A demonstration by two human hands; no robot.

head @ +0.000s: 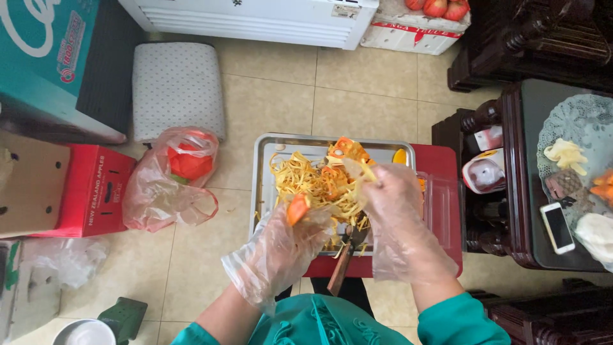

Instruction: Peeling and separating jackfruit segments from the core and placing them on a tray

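While both hands work over the steel tray [265,191], the left hand [281,246] (in a loose clear glove) grasps an orange chunk of fruit [297,208] at the tray's six o'clock edge. The right hand [396,211], gloved too, pinches a yellow strip [369,171] lifted off the pile of strips [313,182] heaped in the tray's middle. A knife [343,259] lies at six o'clock between the wrists, on the red stool [440,172]. A plastic bag [169,182] sits on the floor at nine o'clock.
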